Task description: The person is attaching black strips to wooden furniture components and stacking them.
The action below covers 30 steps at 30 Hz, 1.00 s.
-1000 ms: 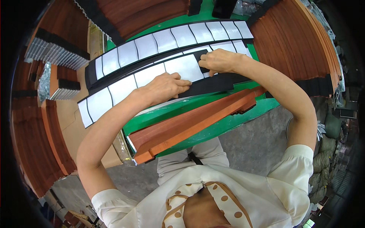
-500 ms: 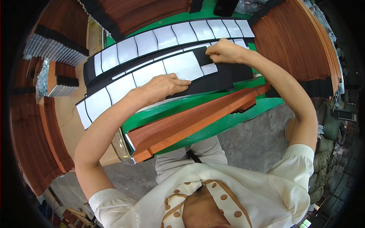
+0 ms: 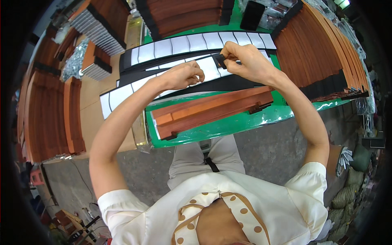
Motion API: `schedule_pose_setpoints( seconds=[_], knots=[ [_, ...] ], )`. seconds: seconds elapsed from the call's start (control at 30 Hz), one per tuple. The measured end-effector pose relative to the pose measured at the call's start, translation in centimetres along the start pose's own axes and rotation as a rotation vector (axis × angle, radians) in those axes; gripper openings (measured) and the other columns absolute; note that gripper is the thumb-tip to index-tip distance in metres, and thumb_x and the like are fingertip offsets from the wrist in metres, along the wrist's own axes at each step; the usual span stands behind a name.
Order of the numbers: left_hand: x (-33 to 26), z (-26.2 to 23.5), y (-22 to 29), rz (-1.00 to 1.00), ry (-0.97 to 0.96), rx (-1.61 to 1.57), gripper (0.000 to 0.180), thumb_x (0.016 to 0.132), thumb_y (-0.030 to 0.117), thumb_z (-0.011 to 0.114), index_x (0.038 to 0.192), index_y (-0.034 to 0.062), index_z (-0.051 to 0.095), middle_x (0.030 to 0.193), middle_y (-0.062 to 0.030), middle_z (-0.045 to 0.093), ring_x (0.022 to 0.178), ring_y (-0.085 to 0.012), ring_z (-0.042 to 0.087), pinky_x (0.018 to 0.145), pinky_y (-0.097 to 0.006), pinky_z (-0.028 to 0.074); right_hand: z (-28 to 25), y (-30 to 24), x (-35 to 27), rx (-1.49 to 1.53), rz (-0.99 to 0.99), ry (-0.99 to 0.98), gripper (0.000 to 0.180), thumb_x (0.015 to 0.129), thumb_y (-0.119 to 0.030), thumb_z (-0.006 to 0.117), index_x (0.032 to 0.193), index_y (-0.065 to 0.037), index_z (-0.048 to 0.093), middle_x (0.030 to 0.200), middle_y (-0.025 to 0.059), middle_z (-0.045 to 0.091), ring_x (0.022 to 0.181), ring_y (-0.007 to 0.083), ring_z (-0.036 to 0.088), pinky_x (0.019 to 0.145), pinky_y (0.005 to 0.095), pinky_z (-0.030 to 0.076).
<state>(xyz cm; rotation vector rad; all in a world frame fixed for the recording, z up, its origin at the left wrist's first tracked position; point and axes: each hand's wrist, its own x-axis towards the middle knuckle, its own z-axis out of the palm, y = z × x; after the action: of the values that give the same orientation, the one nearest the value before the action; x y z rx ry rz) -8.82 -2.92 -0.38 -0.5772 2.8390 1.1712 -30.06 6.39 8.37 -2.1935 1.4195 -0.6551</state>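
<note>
My right hand (image 3: 248, 61) pinches a small black piece, foam-like in look (image 3: 221, 61), between thumb and fingers, above the right end of the near strip. That near strip (image 3: 118, 98) is black with white backing in sections parted by wavy cut lines. Just over its middle is my left hand (image 3: 183, 76), fingers loosely bent and a little apart, with nothing visible in them. Behind lies a second black strip with white sections (image 3: 163, 47). A reddish-brown wooden moulding (image 3: 212, 107) lies in front of both strips.
The green tabletop (image 3: 196, 131) carries the work. Stacked brown boards with black ends stand at the right (image 3: 318, 53) and back (image 3: 183, 18). More boards (image 3: 47, 114) and a plastic-wrapped bundle (image 3: 75, 61) are at the left. A black phone-like slab (image 3: 252, 15) sits at the back.
My left hand has lifted off the strip and its fingers have curled. My right hand now shows a small black piece in its pinch. The view has shifted, and the moulding looks turned.
</note>
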Motion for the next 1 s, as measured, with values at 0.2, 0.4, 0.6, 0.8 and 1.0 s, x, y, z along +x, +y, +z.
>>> schedule_pose_setpoints(
  seconds=[0.2,0.4,0.6,0.8,1.0],
  knots=[
    [-2.0,-0.1,0.8,0.049,0.281,0.095,0.022,0.084,0.002,0.059,0.105,0.0068,0.059,0.098,-0.0102,0.051,0.089,-0.0209,0.054,0.078,-0.031,0.046,0.1,-2.8,-2.0,-0.025,0.031,0.072,0.011,0.081,-0.004,0.056,0.088,0.002,0.052,0.072,0.0156,0.063,0.066,0.0239,0.063,0.063,0.0321,0.049],
    [-6.1,-0.6,13.0,-0.04,0.614,-0.155,0.024,0.086,0.02,0.064,0.095,-0.0021,0.062,0.074,-0.0018,0.058,0.067,-0.008,0.051,0.062,-0.024,0.045,2.0,-4.8,-4.0,-0.535,-0.47,0.477,0.009,0.067,-0.005,0.058,0.072,-0.006,0.051,0.056,0.0075,0.053,0.05,0.0247,0.055,0.07,0.0382,0.052],
    [-8.9,1.6,15.1,-0.083,0.715,-0.192,0.018,0.083,0.01,0.066,0.093,-0.0051,0.064,0.077,-0.0032,0.063,0.069,-0.005,0.055,0.062,-0.021,0.047,3.4,-7.5,-4.9,-0.735,-0.627,0.531,0.01,0.067,-0.008,0.061,0.07,-0.008,0.051,0.057,0.0017,0.049,0.054,0.0161,0.056,0.079,0.0405,0.051],
    [-12.8,2.2,16.2,-0.126,0.724,-0.189,0.018,0.082,0.008,0.065,0.093,-0.0051,0.064,0.078,-0.0039,0.063,0.068,-0.0068,0.055,0.063,-0.022,0.046,2.8,-9.6,-6.3,-0.112,-0.459,0.278,0.022,0.075,-0.011,0.069,0.094,-0.004,0.063,0.082,0.0091,0.063,0.072,0.0255,0.061,0.067,0.0353,0.048],
    [-15.0,4.3,16.2,0.0,0.84,-0.015,0.02,0.074,0.002,0.07,0.093,-0.0027,0.064,0.08,-0.0068,0.062,0.071,-0.0131,0.058,0.066,-0.024,0.047,4.7,-10.3,-6.9,0.027,-0.426,0.198,0.026,0.071,-0.006,0.072,0.096,-0.003,0.065,0.085,0.0088,0.064,0.077,0.024,0.061,0.067,0.0329,0.049]
  ],
)
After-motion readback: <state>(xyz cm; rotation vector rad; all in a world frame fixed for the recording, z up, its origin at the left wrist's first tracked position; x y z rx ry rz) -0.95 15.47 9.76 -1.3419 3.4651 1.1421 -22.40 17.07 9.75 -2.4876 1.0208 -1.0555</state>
